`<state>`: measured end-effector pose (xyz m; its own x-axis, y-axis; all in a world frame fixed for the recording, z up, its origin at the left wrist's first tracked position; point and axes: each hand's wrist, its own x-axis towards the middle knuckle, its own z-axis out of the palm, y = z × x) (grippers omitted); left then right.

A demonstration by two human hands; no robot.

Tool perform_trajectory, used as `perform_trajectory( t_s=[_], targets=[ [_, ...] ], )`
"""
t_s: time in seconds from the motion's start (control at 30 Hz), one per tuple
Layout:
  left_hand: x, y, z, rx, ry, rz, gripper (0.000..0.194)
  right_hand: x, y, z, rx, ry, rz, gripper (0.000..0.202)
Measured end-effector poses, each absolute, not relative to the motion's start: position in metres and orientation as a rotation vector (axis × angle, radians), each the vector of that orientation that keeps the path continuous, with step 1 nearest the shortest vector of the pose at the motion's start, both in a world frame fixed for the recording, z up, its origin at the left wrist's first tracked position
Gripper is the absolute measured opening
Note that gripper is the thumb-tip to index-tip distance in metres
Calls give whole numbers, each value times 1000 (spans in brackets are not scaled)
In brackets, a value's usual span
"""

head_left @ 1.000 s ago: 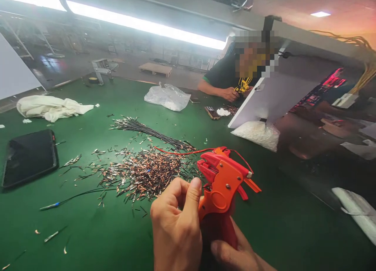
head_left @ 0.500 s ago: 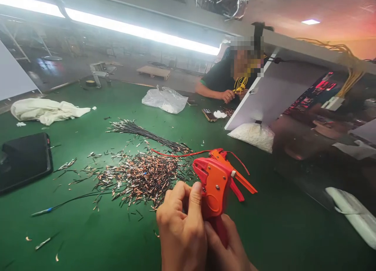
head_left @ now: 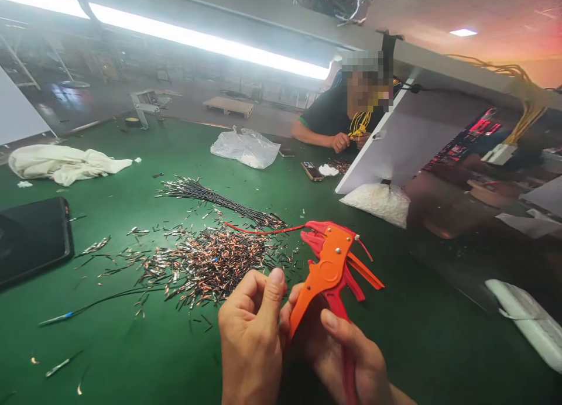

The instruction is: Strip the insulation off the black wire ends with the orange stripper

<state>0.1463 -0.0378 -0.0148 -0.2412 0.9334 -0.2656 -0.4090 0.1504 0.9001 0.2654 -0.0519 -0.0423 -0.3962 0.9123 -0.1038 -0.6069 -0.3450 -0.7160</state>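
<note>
My right hand [head_left: 351, 346] is wrapped round the handles of an orange and red wire stripper [head_left: 327, 270], whose jaws point left and whose handles are spread apart. My left hand [head_left: 254, 329] is closed in a pinch just left of the tool; anything between thumb and finger is hidden. Beyond the stripper lies a second wire stripper [head_left: 365, 270], partly covered by the first. A red wire [head_left: 263, 232] runs across the table behind the tool. Left of my hands spreads a pile of short black and copper wire offcuts [head_left: 219, 261].
A bundle of black wires [head_left: 219, 199] lies behind the pile. At left are a black phone [head_left: 33, 238] and white cloth [head_left: 65, 164]. Plastic bags [head_left: 246, 147] lie farther back. A co-worker [head_left: 325, 124] handles yellow wires behind a white panel [head_left: 408, 124].
The wire stripper has tilted and its handles have spread apart in my right hand. My left hand has drawn slightly left and down, away from the jaws.
</note>
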Motion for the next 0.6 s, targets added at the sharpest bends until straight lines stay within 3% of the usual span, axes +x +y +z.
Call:
perform_trajectory(
  t_s=[0.23,0.37,0.6],
  targets=[
    [148,-45,-29,1010,1267,1176,35,279,-51,-48,-932,-913,1475,30],
    [145,-50,-35,1256,1387,1250,11,282,-47,-41,-722,-878,1596,28],
    [147,-53,-32,1532,1659,1516,19,294,-50,-31,-721,-998,1722,42]
  ],
)
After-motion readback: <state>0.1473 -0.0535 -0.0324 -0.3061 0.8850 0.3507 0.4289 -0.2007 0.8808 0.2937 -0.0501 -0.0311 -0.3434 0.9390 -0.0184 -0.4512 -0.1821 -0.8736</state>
